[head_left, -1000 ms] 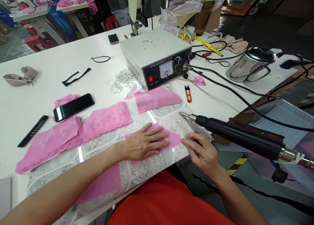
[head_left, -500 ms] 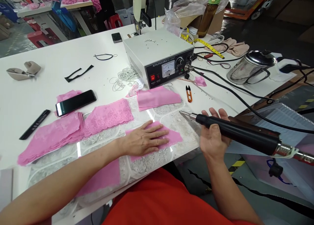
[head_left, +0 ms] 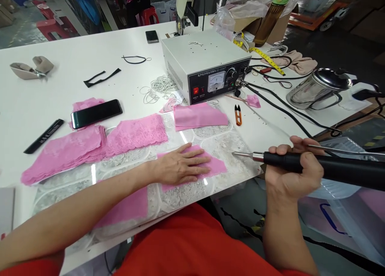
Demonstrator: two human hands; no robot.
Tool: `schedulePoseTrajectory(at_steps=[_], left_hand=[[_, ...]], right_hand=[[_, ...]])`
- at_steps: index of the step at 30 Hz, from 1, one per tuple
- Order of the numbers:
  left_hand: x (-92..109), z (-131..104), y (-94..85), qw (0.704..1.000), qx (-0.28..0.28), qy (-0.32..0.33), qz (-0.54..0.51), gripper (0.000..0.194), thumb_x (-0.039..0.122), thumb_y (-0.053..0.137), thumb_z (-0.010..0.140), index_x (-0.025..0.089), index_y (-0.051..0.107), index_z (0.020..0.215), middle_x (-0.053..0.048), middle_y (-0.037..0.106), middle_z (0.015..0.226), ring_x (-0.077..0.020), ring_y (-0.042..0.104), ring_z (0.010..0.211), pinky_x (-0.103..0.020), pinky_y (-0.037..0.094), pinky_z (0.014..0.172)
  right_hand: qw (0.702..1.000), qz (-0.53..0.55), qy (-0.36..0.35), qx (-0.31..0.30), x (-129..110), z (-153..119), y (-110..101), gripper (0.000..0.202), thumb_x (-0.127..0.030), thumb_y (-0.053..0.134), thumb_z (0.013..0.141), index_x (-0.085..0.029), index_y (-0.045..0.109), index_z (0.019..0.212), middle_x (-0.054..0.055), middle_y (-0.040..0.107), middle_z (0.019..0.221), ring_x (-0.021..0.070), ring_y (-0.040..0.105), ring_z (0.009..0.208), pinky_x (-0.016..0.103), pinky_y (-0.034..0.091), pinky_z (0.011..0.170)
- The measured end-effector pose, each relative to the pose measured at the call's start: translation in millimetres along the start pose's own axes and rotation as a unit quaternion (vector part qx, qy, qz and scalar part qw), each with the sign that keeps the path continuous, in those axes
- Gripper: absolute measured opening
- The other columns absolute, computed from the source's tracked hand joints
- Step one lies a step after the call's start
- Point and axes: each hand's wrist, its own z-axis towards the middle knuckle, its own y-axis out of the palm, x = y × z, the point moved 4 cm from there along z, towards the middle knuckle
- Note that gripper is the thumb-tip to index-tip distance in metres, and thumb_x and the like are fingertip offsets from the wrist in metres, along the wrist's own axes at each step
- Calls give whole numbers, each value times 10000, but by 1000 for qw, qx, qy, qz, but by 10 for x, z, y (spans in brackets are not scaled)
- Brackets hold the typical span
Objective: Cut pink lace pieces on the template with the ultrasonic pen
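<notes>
My left hand (head_left: 183, 165) lies flat, fingers spread, on a pink fabric piece (head_left: 218, 166) over a marbled mat (head_left: 224, 145). My right hand (head_left: 293, 167) is wrapped round a black handheld tool (head_left: 337, 169), whose metal tip points left above the mat's right part, apart from the fabric. Metal tweezers (head_left: 345, 149) also show at the fingers of this hand. Behind the left hand are a folded pink piece (head_left: 200, 116), a pink lace piece (head_left: 138, 135) and a pink stack (head_left: 72, 147). Another pink piece (head_left: 126, 208) lies partly under my left forearm.
A grey control box (head_left: 207, 67) with cables stands at the back. Orange snips (head_left: 238, 115) lie before it, a metal pot (head_left: 319, 89) to the right. A phone (head_left: 96, 113) and a black marker-like bar (head_left: 44, 136) are at left. A plastic bin (head_left: 333, 216) is below right.
My right hand has moved right with the tool and closed more around it; tweezers now show at its fingers. The view has shifted slightly. My left hand stays on the fabric.
</notes>
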Motion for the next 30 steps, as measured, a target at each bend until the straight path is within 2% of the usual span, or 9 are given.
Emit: schedulePoseTrajectory(at_steps=[4,9,17,30], left_hand=[[9,6,2,1000,11,6,-2,449,410,343,1070,263,466,1476,-28,386,1585,-262,263,1515,-550,110,1251],[4,12,13,1000,-4,-5,-7,452,417,339,1071,282,448,1488,-20,365,1595,-248,239,1525,-533,77,1258],[24,20,-1,1000,18,12,8,453,405,341,1069,247,474,1472,-36,388,1584,-280,277,1508,-565,126,1244],[19,28,3,1000,21,10,3,443,408,390,1057,264,482,1466,-43,406,1573,-272,267,1513,-564,115,1248]], right_hand=[[997,61,25,-28,-188,-109,93,190,-289,542,674,-239,643,826,-2,573,805,115,481,478,310,416,444],[997,69,35,-23,-311,-170,197,189,-265,543,544,-210,632,701,-34,567,621,120,477,403,298,411,385],[996,67,49,-44,-301,-218,274,169,-236,573,535,-215,639,689,-37,597,596,120,498,403,290,429,362],[993,71,41,-81,-281,-229,309,131,-245,643,596,-199,631,718,-30,592,620,118,521,424,288,462,386]])
